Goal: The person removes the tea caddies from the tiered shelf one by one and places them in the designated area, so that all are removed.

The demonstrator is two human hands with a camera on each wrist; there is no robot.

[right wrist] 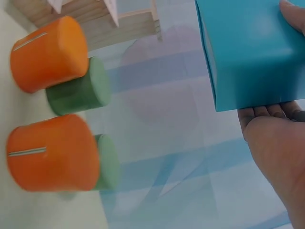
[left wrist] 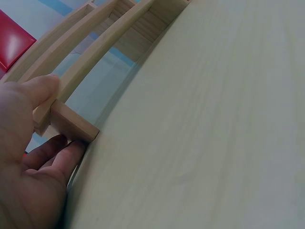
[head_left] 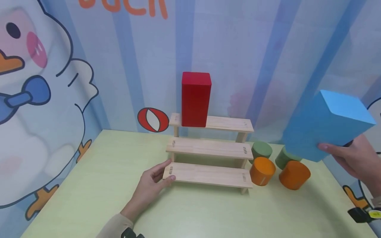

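A three-tier wooden shelf (head_left: 208, 147) stands on the table, and a tall red box (head_left: 194, 102) sits upright on the left part of its top tier. At the left end of the lowest tier, my left hand (head_left: 151, 180) grips the board, thumb over the front edge and fingers behind; the left wrist view shows the thumb on the board and fingers by the leg (left wrist: 71, 121). My right hand (head_left: 355, 158) holds a light blue box (head_left: 333, 122) tilted in the air at the right, thumb on one face and fingers under it in the right wrist view.
Two orange cylinders (head_left: 262, 171) stand right of the shelf, with two green cylinders (head_left: 262, 149) behind them. The light blue box partly covers one green cylinder in the head view. A printed cloth backdrop (head_left: 157, 66) rises behind the pale table (head_left: 119, 162).
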